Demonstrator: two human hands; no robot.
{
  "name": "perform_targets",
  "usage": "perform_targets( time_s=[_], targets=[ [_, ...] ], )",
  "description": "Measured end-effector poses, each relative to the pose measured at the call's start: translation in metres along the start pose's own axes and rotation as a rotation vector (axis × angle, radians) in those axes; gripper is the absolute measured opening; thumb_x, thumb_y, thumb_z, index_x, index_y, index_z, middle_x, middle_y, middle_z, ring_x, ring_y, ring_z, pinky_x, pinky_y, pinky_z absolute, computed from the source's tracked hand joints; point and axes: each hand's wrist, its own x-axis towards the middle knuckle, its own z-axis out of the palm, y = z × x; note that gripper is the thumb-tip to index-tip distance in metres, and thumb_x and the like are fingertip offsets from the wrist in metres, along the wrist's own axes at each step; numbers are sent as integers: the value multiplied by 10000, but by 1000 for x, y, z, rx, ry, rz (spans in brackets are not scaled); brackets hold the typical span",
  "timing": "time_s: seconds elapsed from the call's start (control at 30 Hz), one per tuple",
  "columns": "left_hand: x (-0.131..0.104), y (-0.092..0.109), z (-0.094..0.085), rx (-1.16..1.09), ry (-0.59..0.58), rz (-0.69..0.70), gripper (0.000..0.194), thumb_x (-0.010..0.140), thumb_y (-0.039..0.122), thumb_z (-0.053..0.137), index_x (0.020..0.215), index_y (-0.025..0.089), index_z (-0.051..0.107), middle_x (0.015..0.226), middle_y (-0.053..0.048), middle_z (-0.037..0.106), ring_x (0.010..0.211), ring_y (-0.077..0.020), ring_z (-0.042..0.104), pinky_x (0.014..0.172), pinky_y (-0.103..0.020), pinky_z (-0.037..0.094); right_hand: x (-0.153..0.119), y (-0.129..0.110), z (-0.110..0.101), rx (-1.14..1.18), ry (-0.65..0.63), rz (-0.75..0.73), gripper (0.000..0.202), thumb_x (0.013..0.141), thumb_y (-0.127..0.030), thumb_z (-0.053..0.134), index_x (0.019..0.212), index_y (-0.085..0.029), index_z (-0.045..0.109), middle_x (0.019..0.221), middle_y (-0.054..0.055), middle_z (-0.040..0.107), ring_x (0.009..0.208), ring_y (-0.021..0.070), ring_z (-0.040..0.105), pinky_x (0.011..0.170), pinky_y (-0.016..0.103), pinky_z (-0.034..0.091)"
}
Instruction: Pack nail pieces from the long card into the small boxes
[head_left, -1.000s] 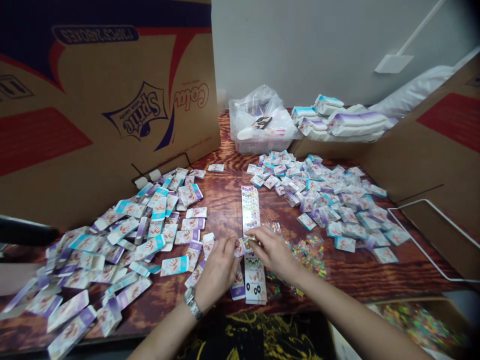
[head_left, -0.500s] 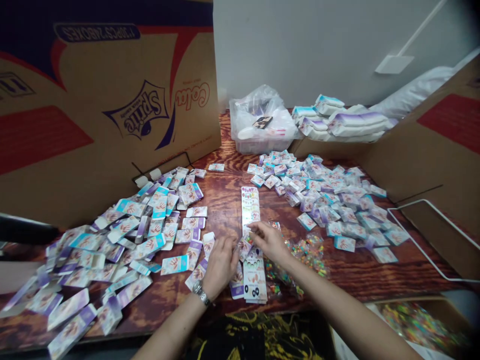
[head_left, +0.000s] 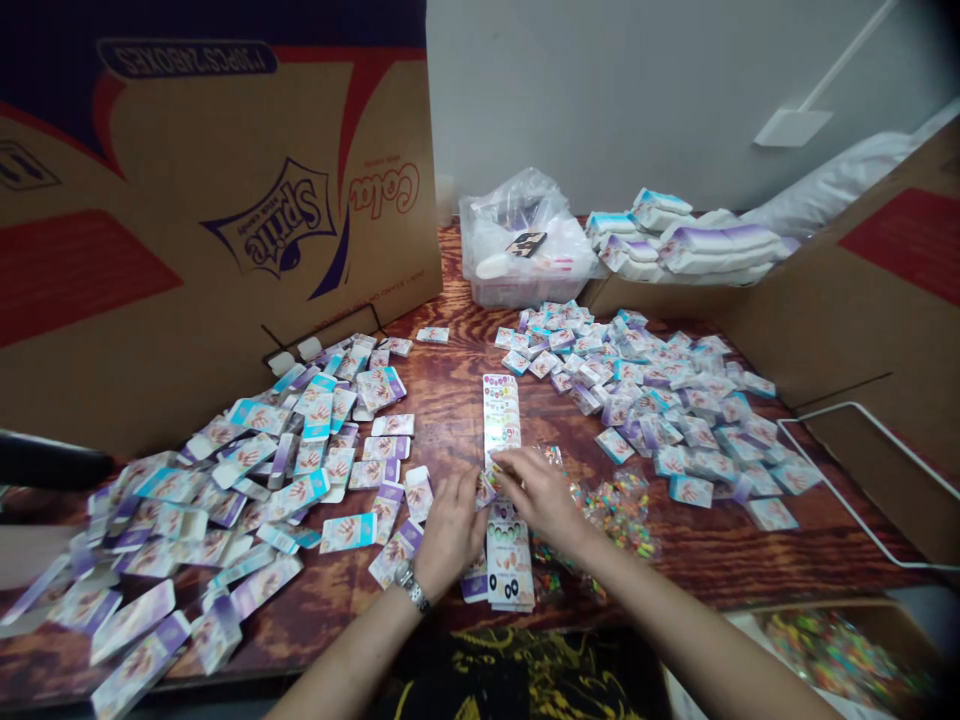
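My left hand (head_left: 454, 525), with a metal watch at the wrist, is closed around a small printed carton (head_left: 485, 489) in white and purple. Bent fingers of my right hand (head_left: 534, 492) pinch at the carton's upper end; anything else between them is hidden. Under both hands lies a column of overlapping printed sticker cards (head_left: 501, 412), its middle covered by the hands. Clear bags of colourful candy (head_left: 619, 510) are heaped just right of my right hand. Another carton (head_left: 474, 583) lies partly beneath my left hand.
Many flat cartons (head_left: 300, 455) spread over the left of the wooden table (head_left: 450, 390). Filled-looking small boxes (head_left: 660, 385) pile up at the right. Behind stand a large cardboard box (head_left: 225, 200) and a plastic bin (head_left: 517, 290). An open box of candy (head_left: 840, 650) sits lower right.
My right hand has come down and inward to the carton, its fingers now closer to my left hand. The left hand has shifted slightly right, and the carton has turned a little.
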Motion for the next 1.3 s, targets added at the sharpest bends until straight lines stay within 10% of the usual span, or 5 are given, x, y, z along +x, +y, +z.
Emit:
perform_targets(
  time_s=[0.1,0.4,0.93,1.3],
  targets=[
    [2,4,-8,-21,28,23,495,804,67,432,1286,135,340,1131,-141,507,1030,-246,478,886,-464,435,0,-8,-4,-81,-35,-93,250,881,-166,451,1093,-215,576,977,83,613,922,200,579,818,359,482],
    [1,11,-14,24,37,37,495,812,51,412,1297,107,331,1144,-158,489,1052,-250,455,906,-463,431,0,-1,15,470,82,349,213,799,-262,562,992,-177,536,802,19,599,724,144,606,662,269,514],
    [3,16,-32,-205,46,35,529,814,86,464,1313,208,337,1132,-106,525,1055,-227,493,890,-422,445,-3,-32,-29,-61,-155,-145,233,860,-100,458,1038,-230,537,971,60,598,980,207,525,833,366,471],
    [-2,16,-30,-26,97,179,492,837,47,389,1306,182,330,1256,-141,461,1164,-259,427,947,-479,410,-15,-38,-2,357,118,218,203,859,-291,531,1038,-198,553,951,55,640,853,173,611,765,307,501]
  ],
)
